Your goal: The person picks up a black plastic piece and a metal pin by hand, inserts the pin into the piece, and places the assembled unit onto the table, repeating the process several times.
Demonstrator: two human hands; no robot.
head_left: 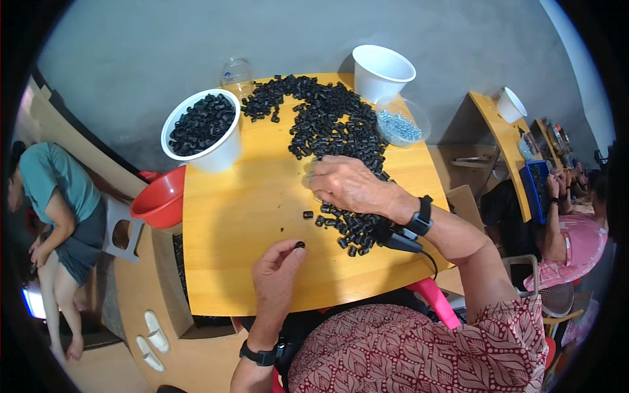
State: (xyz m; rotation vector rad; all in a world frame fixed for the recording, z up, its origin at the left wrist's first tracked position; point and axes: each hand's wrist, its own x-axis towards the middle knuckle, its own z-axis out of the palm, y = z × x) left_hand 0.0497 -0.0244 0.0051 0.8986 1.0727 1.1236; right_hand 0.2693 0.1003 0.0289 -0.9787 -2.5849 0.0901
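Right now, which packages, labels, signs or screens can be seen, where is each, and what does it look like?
Clear plastic bag: far right of the wooden table, beside the empty white bucket; rounded, open, holding small silvery parts.
Screen: far left edge by the floor; a small bluish-white glow, mostly cut off.
No labels or signs visible.

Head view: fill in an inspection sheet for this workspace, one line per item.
Surface: yellow wooden table, much of it bare.
Job's things: loose pile of small black parts; white bucket holding more of them.
Clutter: empty white bucket, clear bag of small metal pieces, clear jar, red bowl.
Hands: left hand pinches one black part; right hand rests on the pile.
Cables: black lead at the right wrist.
Surroundings: other people seated left and right.
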